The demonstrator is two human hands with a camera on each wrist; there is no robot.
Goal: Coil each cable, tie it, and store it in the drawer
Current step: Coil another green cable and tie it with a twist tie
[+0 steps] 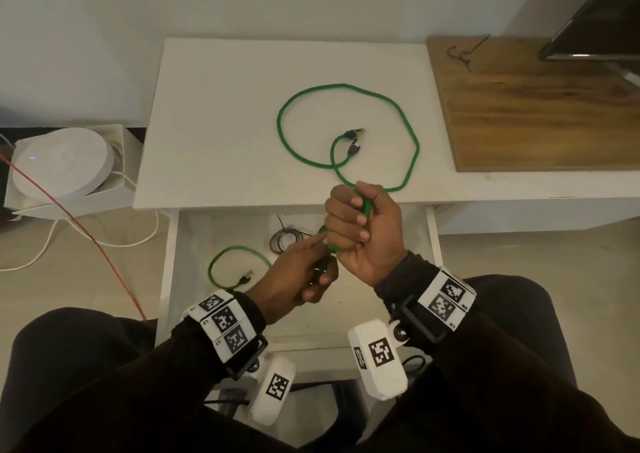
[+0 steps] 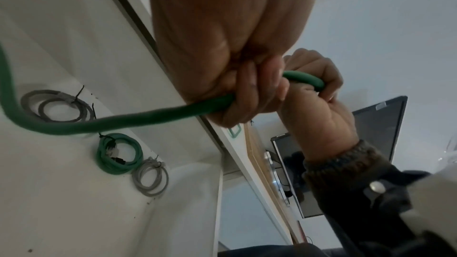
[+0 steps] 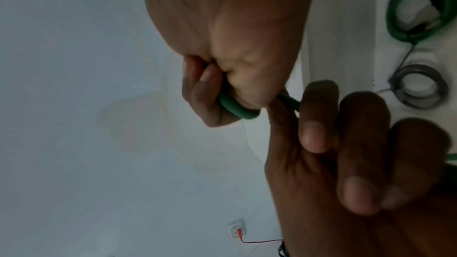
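Head view shows both hands raised together over the open drawer [image 1: 173,245], working one green cable [image 1: 346,87]. The right hand [image 1: 360,234] is fisted around a bend of it; the left hand [image 1: 304,276], just below and touching, has its fingers curled round the next stretch, as the left wrist view confirms. Beyond the hands, most of the cable lies in one wide loose loop on the white cabinet top [image 1: 214,106], its two plugs [image 1: 355,137] near the loop's middle. Below the hands, the drawer holds tied coils, among them a grey coil [image 2: 56,105] and a green coil [image 2: 118,153]. I judge the cable light and springy, stiff enough to hold a curve but eager to unwind, so each turn wants pinching where strands cross, well clear of the plugs.
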